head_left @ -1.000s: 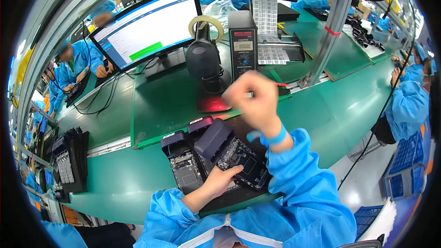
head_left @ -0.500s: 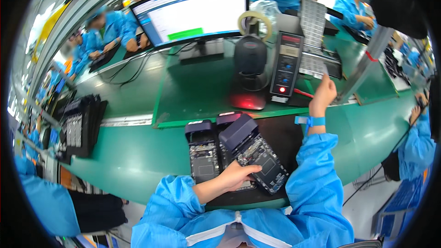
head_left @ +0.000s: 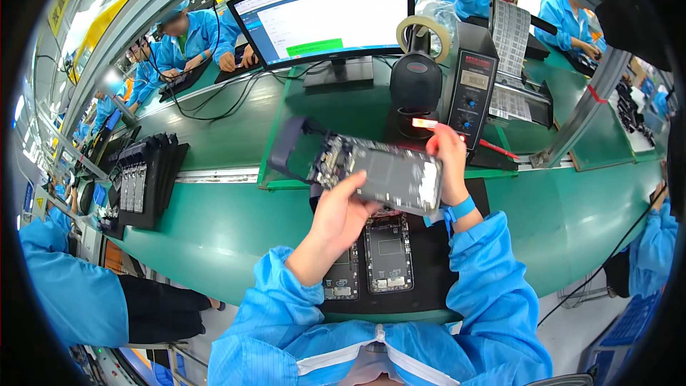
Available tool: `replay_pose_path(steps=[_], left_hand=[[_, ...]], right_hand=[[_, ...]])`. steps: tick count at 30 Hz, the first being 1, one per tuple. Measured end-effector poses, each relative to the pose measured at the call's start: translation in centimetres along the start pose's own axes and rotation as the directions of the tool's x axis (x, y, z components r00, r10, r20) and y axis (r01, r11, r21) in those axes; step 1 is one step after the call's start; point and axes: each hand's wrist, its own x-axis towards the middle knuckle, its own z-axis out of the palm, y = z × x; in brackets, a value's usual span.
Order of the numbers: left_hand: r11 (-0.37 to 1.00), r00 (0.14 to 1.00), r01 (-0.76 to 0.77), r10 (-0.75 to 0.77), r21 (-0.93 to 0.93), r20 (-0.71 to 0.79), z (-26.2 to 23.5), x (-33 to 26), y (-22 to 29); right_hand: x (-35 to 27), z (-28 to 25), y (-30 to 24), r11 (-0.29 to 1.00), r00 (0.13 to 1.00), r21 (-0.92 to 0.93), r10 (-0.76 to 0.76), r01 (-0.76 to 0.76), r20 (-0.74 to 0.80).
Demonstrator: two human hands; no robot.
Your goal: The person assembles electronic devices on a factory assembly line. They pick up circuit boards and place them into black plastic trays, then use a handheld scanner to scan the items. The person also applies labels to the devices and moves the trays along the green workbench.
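Below the hands, 2 opened phone chassis (head_left: 387, 251) lie side by side on a black mat (head_left: 429, 271). Above them, the left hand (head_left: 341, 216) grips the near edge of a phone assembly (head_left: 382, 173) held tilted, while the right hand (head_left: 449, 161) closes on its far right end. Just beyond the right hand, a black barcode scanner (head_left: 416, 86) glows red; farther off stands a monitor (head_left: 325, 14).
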Motion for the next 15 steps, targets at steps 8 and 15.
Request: replay_pose_path(steps=[8,15], left_hand=[[0.979,0.976,-0.2,0.196,-0.041,-0.092,0.0,6.3,-0.2],[0.928,0.949,-0.305,0.315,0.216,-0.015,0.8,2.3,-1.9]], right_hand=[[-0.2,-0.6,-6.0,0.943,0.955,0.257,-0.141,0.209,-0.259],[-3.1,0.3,-10.8,0.954,0.931,0.129,-0.293,0.27,0.216]])
